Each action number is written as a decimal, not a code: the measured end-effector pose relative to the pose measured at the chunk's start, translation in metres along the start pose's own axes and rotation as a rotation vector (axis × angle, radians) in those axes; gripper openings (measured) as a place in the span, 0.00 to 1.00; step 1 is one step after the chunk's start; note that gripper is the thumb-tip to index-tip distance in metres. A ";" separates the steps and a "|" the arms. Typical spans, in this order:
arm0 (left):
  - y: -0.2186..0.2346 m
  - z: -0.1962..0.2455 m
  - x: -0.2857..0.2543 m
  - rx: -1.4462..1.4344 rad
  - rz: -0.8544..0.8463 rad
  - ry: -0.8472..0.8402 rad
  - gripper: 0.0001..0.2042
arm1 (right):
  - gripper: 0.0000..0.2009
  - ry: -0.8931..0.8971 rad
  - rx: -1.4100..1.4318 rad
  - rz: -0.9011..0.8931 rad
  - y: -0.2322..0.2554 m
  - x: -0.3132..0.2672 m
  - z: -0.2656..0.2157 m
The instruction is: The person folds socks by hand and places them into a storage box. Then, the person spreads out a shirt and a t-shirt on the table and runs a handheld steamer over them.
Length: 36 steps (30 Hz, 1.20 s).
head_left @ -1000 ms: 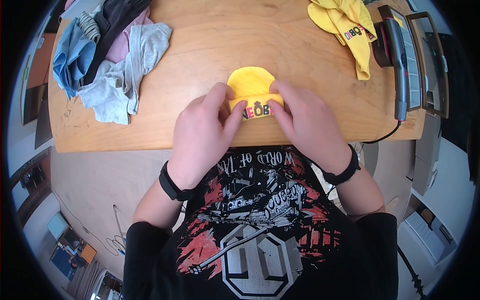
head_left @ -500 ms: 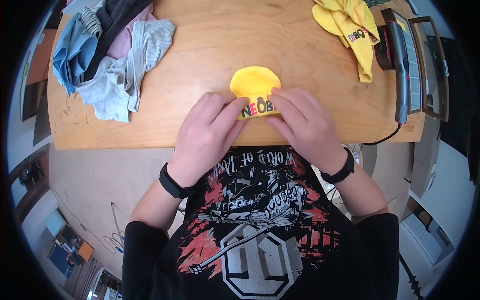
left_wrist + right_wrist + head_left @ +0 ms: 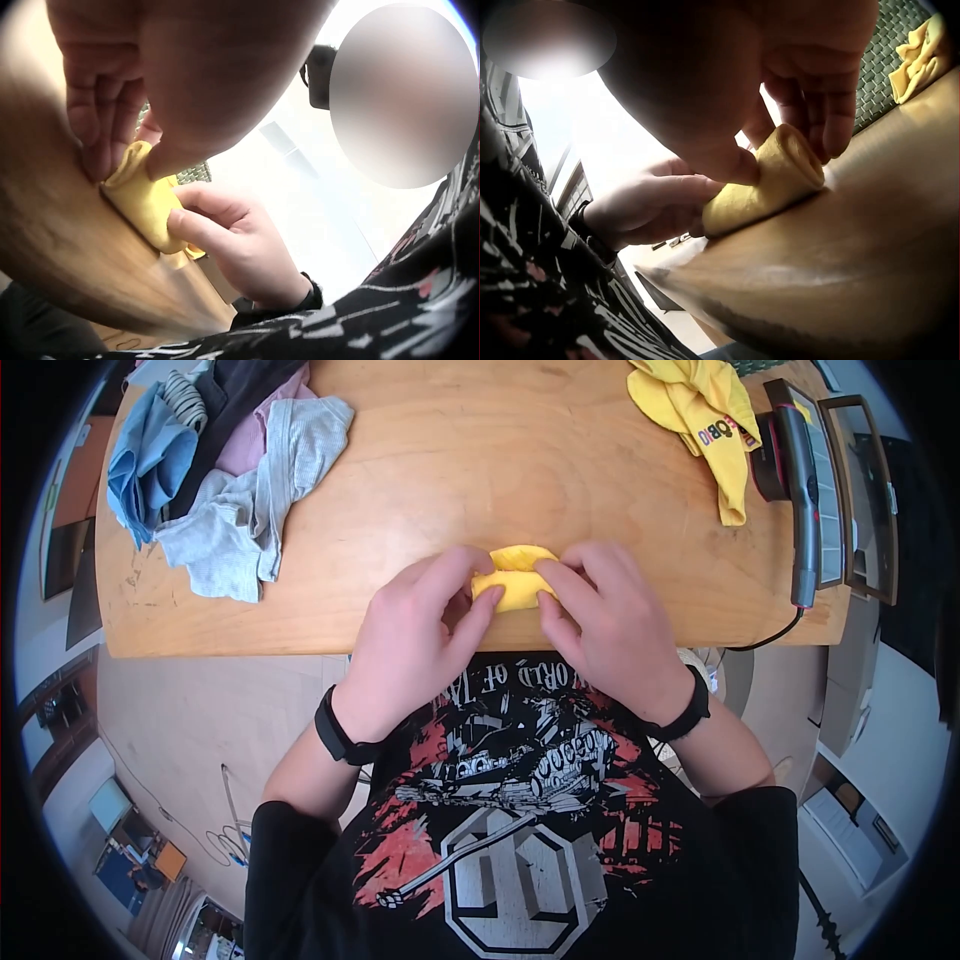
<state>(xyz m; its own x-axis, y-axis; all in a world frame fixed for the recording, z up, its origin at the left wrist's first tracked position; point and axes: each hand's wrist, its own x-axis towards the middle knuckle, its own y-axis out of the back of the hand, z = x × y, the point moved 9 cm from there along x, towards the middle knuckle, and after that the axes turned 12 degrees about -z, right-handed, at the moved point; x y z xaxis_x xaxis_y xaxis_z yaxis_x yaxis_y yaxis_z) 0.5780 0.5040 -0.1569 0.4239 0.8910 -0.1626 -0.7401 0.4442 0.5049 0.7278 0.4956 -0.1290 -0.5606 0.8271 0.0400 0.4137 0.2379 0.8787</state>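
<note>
The rolled yellow cloth (image 3: 515, 591) lies on the bench (image 3: 420, 470), near the person's edge. The left grip (image 3: 415, 618) and the right grip (image 3: 618, 618) pinch its two ends. Probably light and soft, it may unroll unless both ends are held.

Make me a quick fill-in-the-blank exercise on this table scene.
1. The left hand and right hand grip a rolled cloth coloured ____.
2. The mixed clothes pile lies on the head view's ____ side.
3. Both wristbands are ____.
4. The table shows the grain of ____.

Missing words: yellow; left; black; wood.
</note>
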 end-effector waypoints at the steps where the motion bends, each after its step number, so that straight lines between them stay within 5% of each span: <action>1: 0.001 0.000 0.002 0.001 0.001 -0.001 0.07 | 0.09 0.001 -0.001 0.001 0.002 0.001 -0.001; 10: 0.008 -0.003 0.009 0.128 0.022 0.079 0.09 | 0.10 -0.242 0.267 -0.018 0.001 0.007 0.034; 13: 0.007 0.001 0.009 0.111 0.016 0.015 0.12 | 0.10 -0.230 0.334 -0.077 -0.001 0.012 0.036; 15: 0.002 0.006 0.009 0.188 -0.037 -0.065 0.12 | 0.09 -0.033 0.169 -0.078 0.001 0.016 0.020; 22: 0.005 0.012 0.009 0.153 -0.069 -0.106 0.10 | 0.10 0.008 0.245 -0.171 0.000 0.011 0.010; 25: -0.004 0.010 0.008 0.024 -0.203 -0.092 0.11 | 0.10 -0.109 0.416 -0.258 0.002 0.007 0.017; 27: -0.016 0.000 0.007 -0.677 -0.222 -0.065 0.15 | 0.09 -0.046 0.563 -0.302 0.008 0.008 0.011; 28: -0.012 0.003 0.007 -0.677 -0.220 -0.066 0.15 | 0.09 -0.045 0.561 -0.301 0.015 0.009 0.010; 30: -0.045 0.009 -0.002 -0.958 -0.667 0.162 0.23 | 0.10 -0.037 0.648 -0.499 0.011 0.009 0.004; 33: -0.065 0.020 -0.006 -0.929 -0.896 0.090 0.22 | 0.13 -0.135 0.709 -0.550 0.007 0.009 0.012; 34: -0.067 0.019 -0.006 -0.940 -0.917 0.145 0.22 | 0.13 -0.134 0.706 -0.549 0.004 0.008 0.011; 36: -0.067 0.015 0.001 -1.076 -0.798 0.174 0.22 | 0.20 -0.286 0.798 -0.206 0.012 0.008 0.029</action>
<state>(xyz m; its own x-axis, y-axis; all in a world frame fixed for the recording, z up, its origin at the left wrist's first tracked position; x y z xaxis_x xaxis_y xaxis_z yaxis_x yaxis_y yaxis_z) 0.6361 0.4735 -0.1784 0.9153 0.3216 -0.2423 -0.3973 0.6236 -0.6733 0.7491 0.5196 -0.1319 -0.5224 0.7989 -0.2981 0.7628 0.5941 0.2554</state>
